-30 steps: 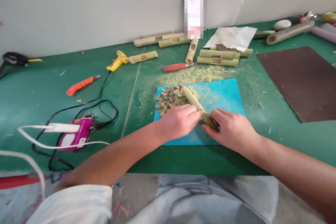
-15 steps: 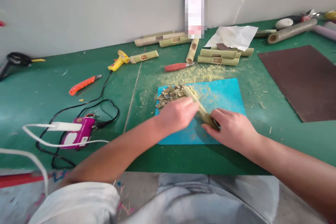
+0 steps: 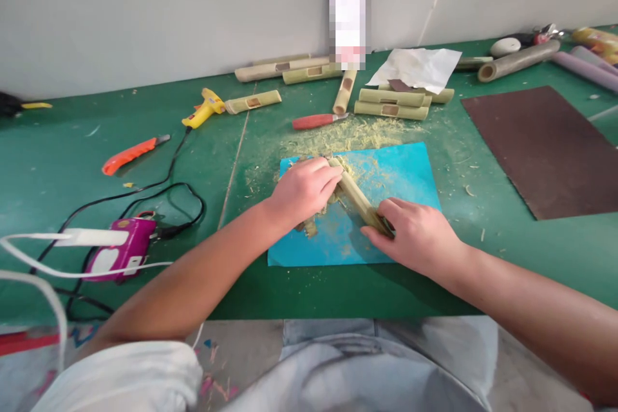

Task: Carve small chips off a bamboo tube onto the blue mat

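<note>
— Holding what, and where?

— Bamboo tube (image 3: 358, 198), slantwise from left hand (image 3: 306, 187) to right hand (image 3: 419, 232), over blue sheet (image 3: 405, 164).

— State of the fingers?

— On the right, closed round the near end, thumb opposite curled fingers. On the left, bent together, tips at the far end; cannot tell if pinching or merely resting.

— Likely to handle how?

— Probably light and hollow, stiff along the whole length. Likely smooth-skinned, so apt to roll or slip under a loose touch. Could split along the grain if squeezed hard at an edge.

— Best hold?

— Judging by shape, wrapped firmly at the right fingers' end, steadied from above by the left fingertips. Better kept clear of raw rims, for fear of splinters.

— Near the fingers?

— Chips (image 3: 309, 228) just below the left ones, shavings (image 3: 352, 135) beyond, then red-handled knife (image 3: 316, 121).
</note>
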{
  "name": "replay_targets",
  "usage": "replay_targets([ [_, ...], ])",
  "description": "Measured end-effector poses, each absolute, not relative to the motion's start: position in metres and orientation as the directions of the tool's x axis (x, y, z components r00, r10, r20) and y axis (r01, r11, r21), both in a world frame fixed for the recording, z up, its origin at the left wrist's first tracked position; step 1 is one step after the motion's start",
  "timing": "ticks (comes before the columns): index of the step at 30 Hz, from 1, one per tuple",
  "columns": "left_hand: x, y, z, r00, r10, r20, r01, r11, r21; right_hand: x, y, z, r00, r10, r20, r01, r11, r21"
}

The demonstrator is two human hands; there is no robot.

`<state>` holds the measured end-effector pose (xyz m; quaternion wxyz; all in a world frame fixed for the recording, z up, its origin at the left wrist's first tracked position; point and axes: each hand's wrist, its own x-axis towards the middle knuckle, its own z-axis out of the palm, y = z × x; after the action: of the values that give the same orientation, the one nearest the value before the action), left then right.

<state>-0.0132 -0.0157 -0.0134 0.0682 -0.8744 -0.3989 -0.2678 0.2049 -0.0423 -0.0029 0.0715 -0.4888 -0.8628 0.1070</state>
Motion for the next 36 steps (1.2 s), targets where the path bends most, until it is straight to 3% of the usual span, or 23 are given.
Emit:
replay_targets([
  [5,-0.0089,-0.0227,-0.011,0.697,0.572,0.432,0.611,-0.789,0.06,0.2053,-0.0428,-0.0029,-0.511,0.859,0.018,0.83,0.499,-0.251],
  [9,-0.0144,-0.0144,-0.0118,0.53,0.658,0.536,0.761,-0.647,0.042,0.2056,-0.0427,-0.0022,-0.501,0.865,0.003,0.837,0.486,-0.252],
  [14,-0.0162,-0.0166,-0.0137,0.659,0.594,0.462,0.648,-0.76,0.053,0.2058,-0.0422,-0.003,-0.516,0.856,0.021,0.825,0.503,-0.258],
  [18,-0.0148,-0.0184,-0.0141,0.541,0.662,0.518,0.749,-0.66,0.062,0.2056,-0.0423,-0.0037,-0.513,0.858,0.033,0.825,0.503,-0.256],
  [22,-0.0124,-0.0215,-0.0149,0.687,0.58,0.438,0.611,-0.787,0.084,0.206,-0.0425,-0.0042,-0.517,0.856,0.021,0.826,0.505,-0.251],
  [26,-0.0133,-0.0207,-0.0142,0.556,0.638,0.533,0.735,-0.677,0.044,0.2066,-0.0427,-0.0051,-0.516,0.857,0.022,0.829,0.505,-0.241],
  [30,-0.0126,-0.0213,-0.0121,0.687,0.574,0.446,0.627,-0.778,0.035,0.2064,-0.0426,-0.0045,-0.522,0.853,0.012,0.826,0.509,-0.242],
  [36,-0.0141,-0.0164,-0.0135,0.594,0.624,0.508,0.714,-0.7,0.026,0.2053,-0.0426,-0.0029,-0.513,0.858,0.006,0.832,0.499,-0.245],
])
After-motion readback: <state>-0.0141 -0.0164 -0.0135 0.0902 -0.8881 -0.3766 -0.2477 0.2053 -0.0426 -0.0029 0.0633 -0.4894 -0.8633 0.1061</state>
